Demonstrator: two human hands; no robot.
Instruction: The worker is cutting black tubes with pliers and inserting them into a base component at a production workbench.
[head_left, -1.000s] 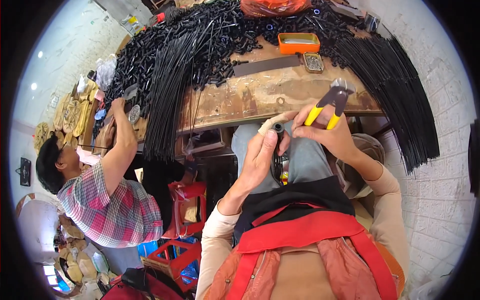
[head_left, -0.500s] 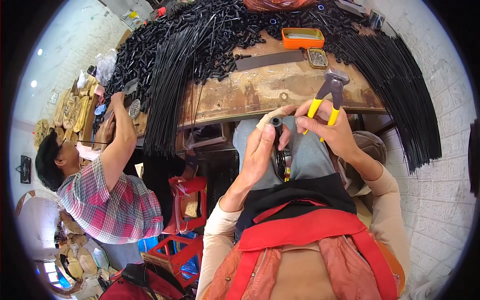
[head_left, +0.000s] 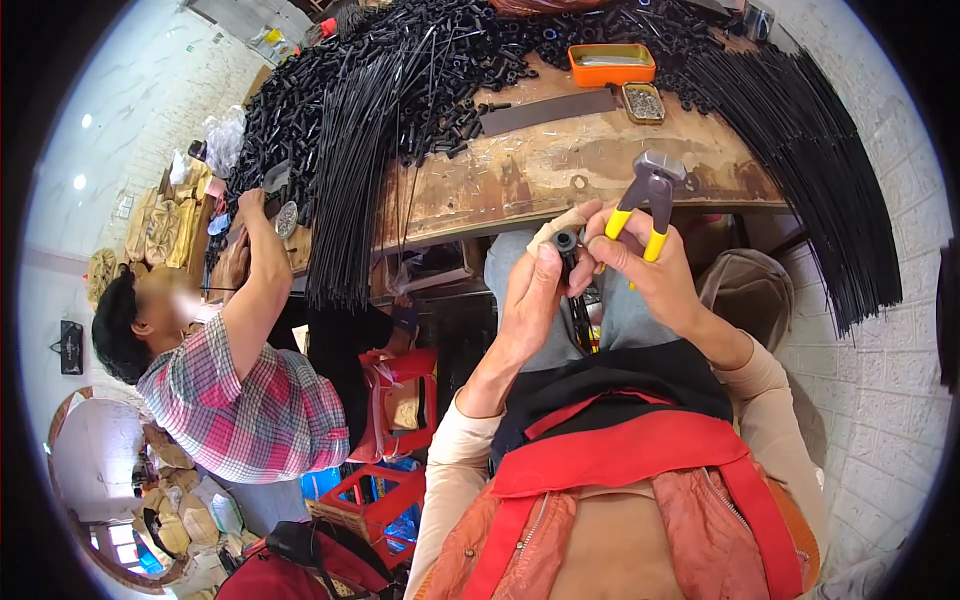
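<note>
- Surface [head_left: 560, 180]: before wearer [head_left: 620, 455]; parts pile [head_left: 450, 60] along its back & L.
- Rod bundle [head_left: 352, 170] L, 2nd bundle [head_left: 805, 160] R; both overhang nr edge.
- Btwn bundles: strip [head_left: 548, 112]; tray [head_left: 612, 76] behind its R end; tin [head_left: 644, 121] just in front of tray.
- At nr edge: L grip [head_left: 532, 290] w/ tube [head_left: 567, 243]; R grip [head_left: 652, 270] w/ pincers [head_left: 656, 178].
- Co-worker [head_left: 245, 400] far L; wall [head_left: 890, 450] far R.
</note>
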